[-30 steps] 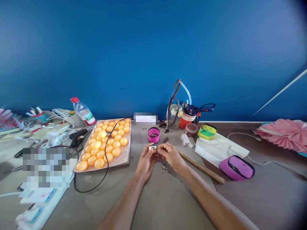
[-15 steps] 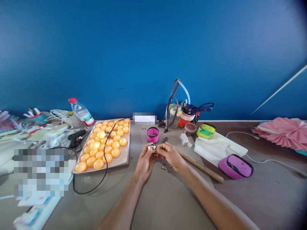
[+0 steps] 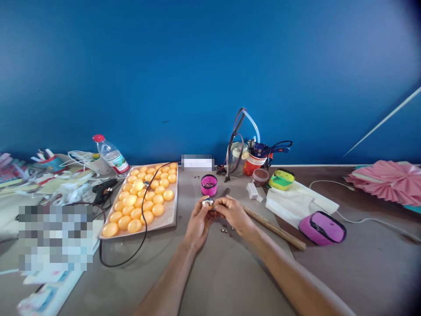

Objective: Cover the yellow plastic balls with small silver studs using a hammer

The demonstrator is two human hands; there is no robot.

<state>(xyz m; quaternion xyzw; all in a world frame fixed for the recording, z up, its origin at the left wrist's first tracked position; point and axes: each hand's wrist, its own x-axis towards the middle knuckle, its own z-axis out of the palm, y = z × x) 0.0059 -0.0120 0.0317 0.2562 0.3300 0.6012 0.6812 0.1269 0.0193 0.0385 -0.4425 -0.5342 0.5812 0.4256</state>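
My left hand (image 3: pixel 198 222) and my right hand (image 3: pixel 232 213) meet over the middle of the table, both closed on a small ball (image 3: pixel 208 202) that is shiny silver on top and orange beneath. The fingertips of both hands pinch it from either side. A few tiny dark beads (image 3: pixel 225 229) lie on the table just under my right hand. A pink round tub (image 3: pixel 209 184) stands right behind the ball. To the left, a white tray (image 3: pixel 171 219) holds several orange balls (image 3: pixel 136 206).
A black cable (image 3: pixel 143 224) loops across the tray. A wooden stick (image 3: pixel 274 228) lies right of my hands, beside a pink pouch (image 3: pixel 322 227) and white cloth (image 3: pixel 299 202). A water bottle (image 3: pixel 112 155), glue gun (image 3: pixel 104 188), cups of tools (image 3: pixel 255 158) and pink paper fans (image 3: pixel 390 181) line the back.
My hands stay on the ball with hardly any movement. The view has shifted slightly.
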